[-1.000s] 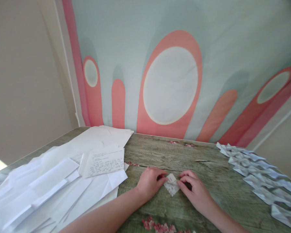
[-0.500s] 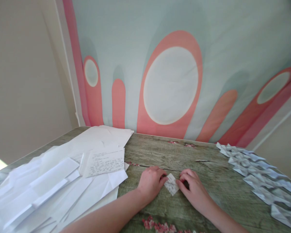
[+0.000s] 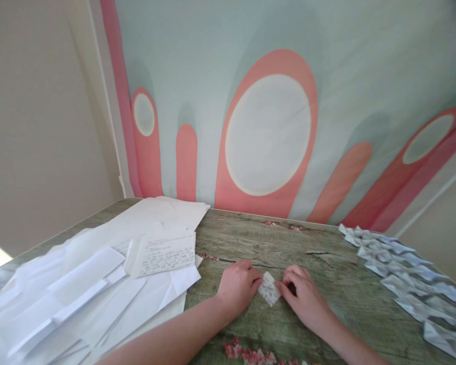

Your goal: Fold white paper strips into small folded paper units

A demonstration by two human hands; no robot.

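Note:
A small folded paper square [image 3: 269,289] with writing on it lies between my hands, turned so that one corner points toward me. My left hand [image 3: 238,285] is curled at its left corner, thumb and forefinger closed on that edge. At the opposite corner, my right hand [image 3: 298,288] has its thumb and forefinger bent together against the paper. The tips of the other fingers are tucked out of sight.
Loose white papers [image 3: 95,284] spread over the table's left side, a handwritten sheet [image 3: 166,255] on top. Rows of folded paper pieces [image 3: 410,284] line the right. The wood-grain table [image 3: 247,235] meets a patterned backdrop [image 3: 205,91] behind.
The thumb and forefinger of my left hand have drawn closer together at the paper's left corner. My right hand and the paper have hardly moved.

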